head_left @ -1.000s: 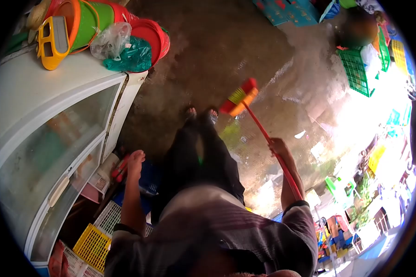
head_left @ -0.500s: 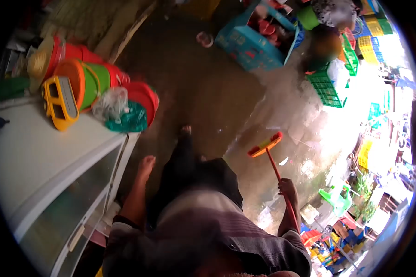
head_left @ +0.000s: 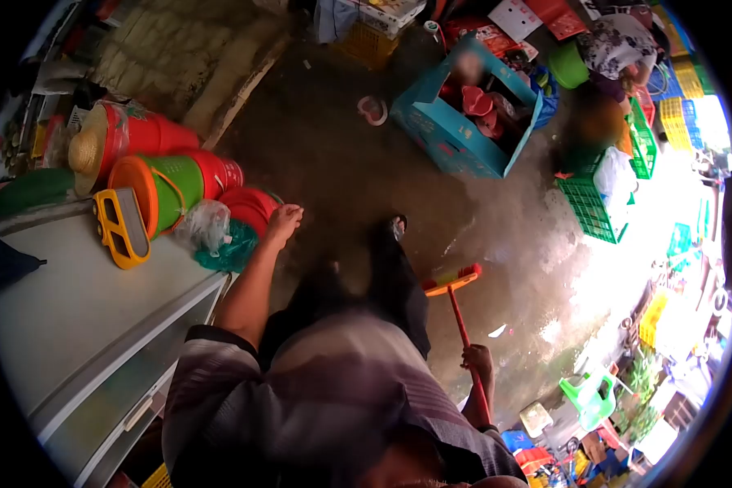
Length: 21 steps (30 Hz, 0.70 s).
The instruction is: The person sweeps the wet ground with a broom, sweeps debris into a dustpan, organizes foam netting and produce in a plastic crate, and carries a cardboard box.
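My right hand (head_left: 477,359) is wrapped round the red handle of a long-handled brush (head_left: 461,320). The brush has an orange and yellow head with red at its end, held out ahead over the wet floor. My left hand (head_left: 285,221) is raised in front of the cabinet, its fingers loosely curled in with nothing visible in them. Nearest to it are a red tub (head_left: 250,208) and a green plastic bag (head_left: 229,246) beside a clear one. Behind them lies a green bucket with an orange rim (head_left: 164,192), on its side.
On the left is a white glass-fronted cabinet (head_left: 49,285) with a yellow-framed object (head_left: 122,228) on top. A blue cardboard box (head_left: 447,138) of red items stands ahead. Green crates (head_left: 591,207) and a crouching person (head_left: 622,49) are at the right, a green plastic chair (head_left: 590,398) nearer.
My left hand has swung forward and up towards the red tub. My legs have changed position in a step. The brush has shifted slightly left and nearer in view, still in my right hand.
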Each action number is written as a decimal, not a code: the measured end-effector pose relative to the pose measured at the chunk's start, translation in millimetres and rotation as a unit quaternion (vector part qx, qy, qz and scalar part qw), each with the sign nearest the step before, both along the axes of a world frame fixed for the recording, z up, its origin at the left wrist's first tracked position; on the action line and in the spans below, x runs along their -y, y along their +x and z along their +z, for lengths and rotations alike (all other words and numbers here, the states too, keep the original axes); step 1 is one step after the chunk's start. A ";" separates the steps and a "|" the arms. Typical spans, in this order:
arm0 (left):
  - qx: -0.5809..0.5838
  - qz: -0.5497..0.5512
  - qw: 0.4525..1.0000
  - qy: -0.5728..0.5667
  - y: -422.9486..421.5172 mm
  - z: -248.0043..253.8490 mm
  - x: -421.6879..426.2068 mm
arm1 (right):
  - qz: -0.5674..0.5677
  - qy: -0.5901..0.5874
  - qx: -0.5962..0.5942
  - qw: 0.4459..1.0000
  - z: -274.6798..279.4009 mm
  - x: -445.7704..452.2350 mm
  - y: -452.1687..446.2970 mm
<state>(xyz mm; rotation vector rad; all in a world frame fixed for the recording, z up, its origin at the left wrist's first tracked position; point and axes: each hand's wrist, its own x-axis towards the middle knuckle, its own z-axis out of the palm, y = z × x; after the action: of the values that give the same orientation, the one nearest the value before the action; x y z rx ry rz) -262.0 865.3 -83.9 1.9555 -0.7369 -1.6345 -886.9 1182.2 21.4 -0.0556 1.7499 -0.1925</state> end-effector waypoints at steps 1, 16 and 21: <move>0.012 -0.005 1.000 0.017 -15.5 21.9 4.3 | -0.018 0.001 0.023 1.000 3.9 7.7 -9.6; -0.073 -0.069 0.995 0.005 -149.9 26.5 240.9 | -0.016 0.004 0.001 1.000 25.2 218.6 -60.7; -0.062 -0.102 0.993 -0.023 -174.9 1.1 339.1 | -0.066 -0.010 0.010 0.998 41.9 250.8 -48.8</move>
<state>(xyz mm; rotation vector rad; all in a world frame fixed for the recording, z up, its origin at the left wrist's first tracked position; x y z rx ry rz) -436.9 526.2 -82.8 1.7758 -0.9420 -1.8222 -935.6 931.4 63.4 0.0482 1.7323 -0.3054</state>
